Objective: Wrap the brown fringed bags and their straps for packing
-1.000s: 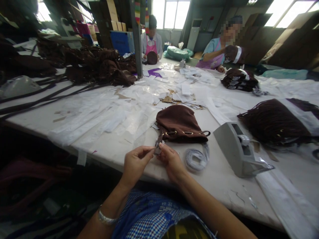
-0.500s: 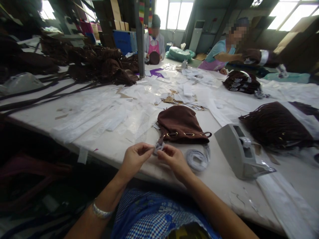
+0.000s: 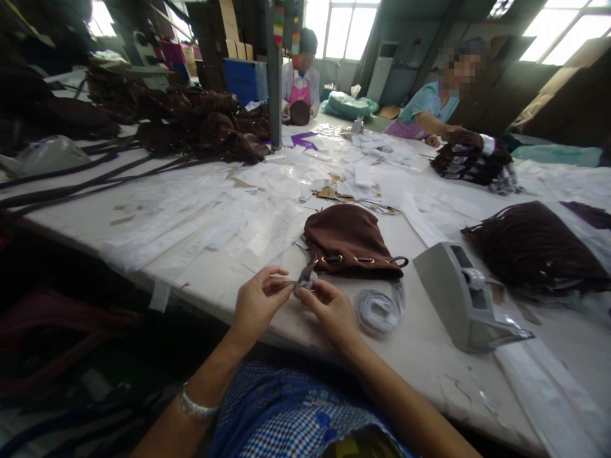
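Observation:
A brown drawstring bag [image 3: 346, 238] with gold eyelets lies on the table in front of me. At its lower left corner, a strap end [image 3: 305, 278] is partly covered in pale wrapping. My right hand [image 3: 334, 312] pinches this wrapped strap end from the right. My left hand [image 3: 261, 299] is closed at its left side, thumb and forefinger together on a thin bit too small to name. A coil of strap in pale wrapping [image 3: 378, 310] rests just right of my right hand, joined to the bag's right side.
A grey tape dispenser [image 3: 453, 296] stands right of the bag. Brown fringed bundles [image 3: 539, 248] lie beyond it. Clear plastic sleeves [image 3: 224, 216] and paper tags [image 3: 329, 193] cover the middle. Brown bags [image 3: 205, 127] are heaped at back left, by a post [image 3: 275, 76]. Two people work across the table.
My hands stay at the wrapped strap end, with the left fingers slightly more spread. The person at the right has lowered a brown bundle onto the pile there. The view has shifted slightly.

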Available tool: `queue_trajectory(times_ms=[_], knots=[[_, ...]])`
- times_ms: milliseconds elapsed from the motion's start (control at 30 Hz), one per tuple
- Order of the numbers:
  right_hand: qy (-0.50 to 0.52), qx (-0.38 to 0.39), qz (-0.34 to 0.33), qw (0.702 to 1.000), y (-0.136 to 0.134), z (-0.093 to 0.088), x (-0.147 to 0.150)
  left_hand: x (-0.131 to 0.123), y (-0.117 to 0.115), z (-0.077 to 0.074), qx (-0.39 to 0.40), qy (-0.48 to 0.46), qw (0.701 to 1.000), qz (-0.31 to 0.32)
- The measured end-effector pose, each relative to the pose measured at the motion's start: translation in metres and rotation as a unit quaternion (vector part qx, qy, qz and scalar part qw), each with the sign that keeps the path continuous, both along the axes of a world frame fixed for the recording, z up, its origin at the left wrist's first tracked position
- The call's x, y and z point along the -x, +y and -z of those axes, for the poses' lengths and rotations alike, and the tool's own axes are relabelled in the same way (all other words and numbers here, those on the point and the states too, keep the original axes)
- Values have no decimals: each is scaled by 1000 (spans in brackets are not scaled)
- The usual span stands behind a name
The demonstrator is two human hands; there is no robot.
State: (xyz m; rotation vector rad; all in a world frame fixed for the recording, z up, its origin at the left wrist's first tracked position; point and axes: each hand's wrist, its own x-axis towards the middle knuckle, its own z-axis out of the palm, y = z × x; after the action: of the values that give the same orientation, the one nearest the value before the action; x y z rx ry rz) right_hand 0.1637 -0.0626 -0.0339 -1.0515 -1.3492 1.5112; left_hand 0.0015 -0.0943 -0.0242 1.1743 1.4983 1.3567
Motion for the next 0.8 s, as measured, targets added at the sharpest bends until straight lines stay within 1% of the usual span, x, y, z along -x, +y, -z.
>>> queue_trajectory(times_ms=[67, 133, 200, 300, 433, 533, 600, 700, 800], knots=[[-8, 7, 4, 1000, -2, -3, 1, -1, -1, -4, -13, 58, 998, -19], [-4, 12, 14, 1000, -4, -5, 3, -6, -2, -8, -40, 156, 986, -45], [-4, 7, 34, 999, -6, -7, 5, -12, -5, -11, -78, 252, 962, -73], [-4, 0, 59, 998, -9, -7, 7, -21, -9, -10, -134, 331, 929, -98], [37, 30, 58, 997, -10, -5, 9, -25, -15, -7, -172, 371, 907, -103], [78, 54, 62, 994, -9, -6, 10, -28, -21, -6, -187, 412, 888, -88], [95, 68, 65, 991, -9, -8, 11, -32, -25, -4, -182, 432, 880, -75], [92, 65, 68, 991, -9, -13, 9, -40, -32, -3, -158, 429, 888, -41], [71, 27, 59, 995, -10, -18, 5, -48, -37, -4, -144, 398, 906, -16]])
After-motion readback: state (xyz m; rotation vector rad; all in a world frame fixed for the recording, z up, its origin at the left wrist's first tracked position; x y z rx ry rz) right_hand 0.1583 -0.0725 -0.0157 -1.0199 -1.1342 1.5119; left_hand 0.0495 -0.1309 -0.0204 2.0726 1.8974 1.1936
